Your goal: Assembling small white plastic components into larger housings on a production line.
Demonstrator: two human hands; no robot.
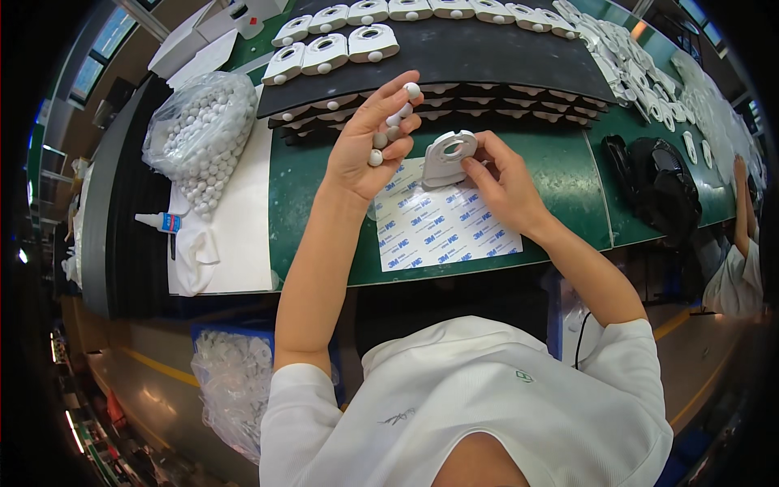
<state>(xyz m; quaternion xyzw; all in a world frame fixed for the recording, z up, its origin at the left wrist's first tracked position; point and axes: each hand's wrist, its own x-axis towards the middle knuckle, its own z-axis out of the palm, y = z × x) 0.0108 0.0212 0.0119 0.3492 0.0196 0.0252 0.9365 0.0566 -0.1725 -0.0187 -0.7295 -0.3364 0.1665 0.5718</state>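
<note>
Several small white balls [380,140] lie along the curled fingers of my left hand [363,140]. One white ball [412,90] is pinched at its fingertips. My right hand [507,183] grips a white plastic part [442,166] with a round hole near its top, thumb on the front face. The part is tilted above a printed backing sheet [450,231] on the green table, a short gap to the right of my left hand.
A clear bag of white balls [199,130] stands at left beside a small glue bottle [158,221] and white cloth [195,256]. Stacked black trays [487,69] hold similar white parts. Loose white parts [637,69] and a black bag [657,183] lie right. Another person [734,260] sits far right.
</note>
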